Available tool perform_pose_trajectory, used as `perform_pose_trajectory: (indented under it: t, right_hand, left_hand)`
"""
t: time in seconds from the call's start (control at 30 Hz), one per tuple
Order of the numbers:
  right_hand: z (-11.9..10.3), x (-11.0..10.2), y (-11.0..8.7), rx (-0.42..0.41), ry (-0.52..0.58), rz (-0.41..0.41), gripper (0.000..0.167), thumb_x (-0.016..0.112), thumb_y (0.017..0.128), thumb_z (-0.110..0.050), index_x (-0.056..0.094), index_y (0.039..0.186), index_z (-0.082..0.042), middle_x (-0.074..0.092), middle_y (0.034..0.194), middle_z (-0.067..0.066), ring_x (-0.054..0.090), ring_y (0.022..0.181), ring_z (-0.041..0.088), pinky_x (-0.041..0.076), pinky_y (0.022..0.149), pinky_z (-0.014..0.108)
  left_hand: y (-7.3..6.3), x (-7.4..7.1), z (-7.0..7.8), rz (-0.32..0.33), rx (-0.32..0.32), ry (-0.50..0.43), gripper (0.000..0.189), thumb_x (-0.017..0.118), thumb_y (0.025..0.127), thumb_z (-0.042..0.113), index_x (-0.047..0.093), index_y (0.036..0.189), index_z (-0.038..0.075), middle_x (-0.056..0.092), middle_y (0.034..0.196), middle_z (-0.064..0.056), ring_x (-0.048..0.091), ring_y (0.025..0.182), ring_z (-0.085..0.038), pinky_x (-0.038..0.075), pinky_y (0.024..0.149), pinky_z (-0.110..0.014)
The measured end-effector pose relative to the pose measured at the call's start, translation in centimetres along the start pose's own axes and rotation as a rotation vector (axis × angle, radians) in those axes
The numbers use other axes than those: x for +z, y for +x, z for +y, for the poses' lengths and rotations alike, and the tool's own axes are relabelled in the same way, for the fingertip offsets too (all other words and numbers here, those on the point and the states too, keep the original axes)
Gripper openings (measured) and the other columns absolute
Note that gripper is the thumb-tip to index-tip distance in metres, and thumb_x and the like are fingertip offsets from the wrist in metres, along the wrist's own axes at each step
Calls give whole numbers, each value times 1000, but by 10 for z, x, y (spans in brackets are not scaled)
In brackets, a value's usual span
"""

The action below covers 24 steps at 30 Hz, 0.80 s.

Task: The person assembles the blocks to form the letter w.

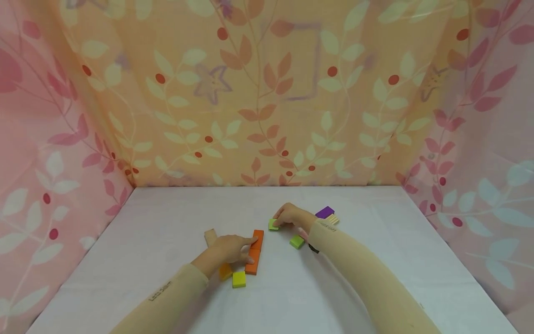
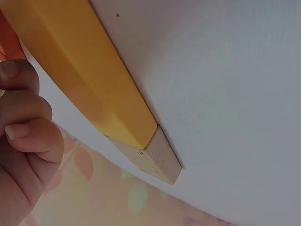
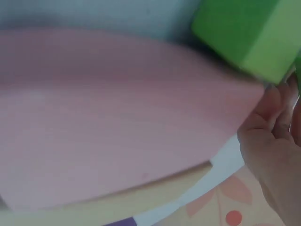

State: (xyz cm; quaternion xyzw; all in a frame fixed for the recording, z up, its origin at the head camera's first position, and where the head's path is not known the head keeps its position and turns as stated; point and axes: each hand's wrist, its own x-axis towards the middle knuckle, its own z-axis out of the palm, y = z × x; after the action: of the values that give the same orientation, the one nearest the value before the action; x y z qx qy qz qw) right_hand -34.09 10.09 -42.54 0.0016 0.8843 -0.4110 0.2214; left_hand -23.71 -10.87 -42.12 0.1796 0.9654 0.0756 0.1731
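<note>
My left hand [image 1: 229, 249] reaches over two orange blocks [image 1: 257, 240] laid end to end, its index finger touching the upper one and its thumb the lower. The left wrist view shows its other fingers curled, with an amber block [image 2: 80, 70] and a plain wooden block [image 2: 157, 160] beside them. Farther back, my right hand [image 1: 290, 216] pinches a light green block [image 1: 273, 225] at the table surface. Below that wrist lies another green block [image 1: 297, 241]. A pink block [image 3: 117, 117], partly hidden by the arm in the head view, fills much of the right wrist view.
A yellow block [image 1: 239, 279] lies in front of the left hand. Behind the right wrist are a purple block [image 1: 325, 212] and a ridged wooden piece [image 1: 333, 219]. Part of a dark piece [image 1: 314, 248] shows under the right sleeve. Patterned cloth [image 1: 267, 93] walls surround the white table [image 1: 167, 208].
</note>
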Motion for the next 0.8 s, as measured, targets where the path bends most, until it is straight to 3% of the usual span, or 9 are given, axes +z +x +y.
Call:
perform_pose_trajectory:
  t: [0.17,0.4,0.8]
  right_hand:
    - [0,4,2,-28,-3,-1,22,75,84,-5,71,105,1,56,77,-1,44,63,11,36,54,21]
    - [-1,0,-1,-59,-62,-84,26,74,86,-10,72,112,-6,51,80,-1,37,60,11,32,55,22]
    - [-3,5,2,-99,-131,-78,27,77,84,-13,75,111,-9,62,108,2,45,79,15,36,63,22]
  left_hand:
    - [3,0,0,3,3,11,69,71,82,50,51,143,27,60,132,-8,57,115,-29,46,93,-44]
    - [6,0,1,-9,-11,6,70,70,82,51,49,144,28,59,133,-6,56,117,-28,45,94,-44]
    - [4,2,0,-12,-16,-19,68,72,82,49,50,144,28,59,133,-7,55,120,-30,43,98,-47]
